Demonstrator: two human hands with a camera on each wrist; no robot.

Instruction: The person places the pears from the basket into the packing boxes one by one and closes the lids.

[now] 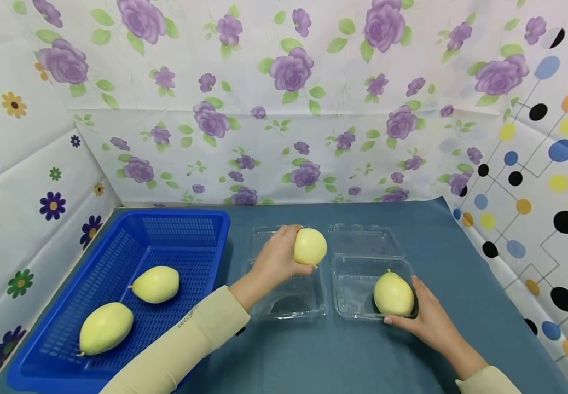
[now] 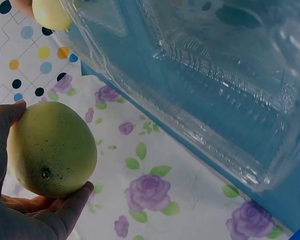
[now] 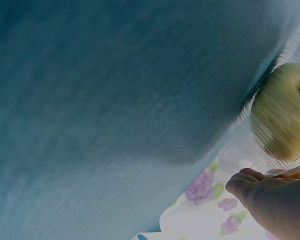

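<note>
Fruit [image 1: 311, 247], pale yellow, smooth and rounded, is hanging above the desk [image 1: 313, 355] in the left hand [image 1: 276, 254], whose fingers are wrapping its far side while the thumb is bracing the near one. That wide grasp is presumably suiting so plump and slick a thing better than a fingertip pinch. Dark specks are showing around its blunt end. Below that hand, a clear plastic hinged box [image 1: 294, 316] is lying with its lid folded back, apparently so that nothing is covering it from above.

Just to its right, a matching clear plastic box [image 1: 355, 316] is lying open too, holding a stemmed pale yellow fruit [image 1: 393, 294] in its near right corner. The right hand [image 1: 432, 320] is grasping that corner from outside, likely for steadying such light plastic; its wrist camera is catching only part of the grip, so I can't be sure whether the fingertips are reaching under the rim.

Over on the left, a deep blue slotted plastic basket [image 1: 222, 235] is carrying a middle fruit [image 1: 156, 284] and a nearer fruit [image 1: 105, 328], both lying sideways, as their tapering shape is probably dictating.
</note>
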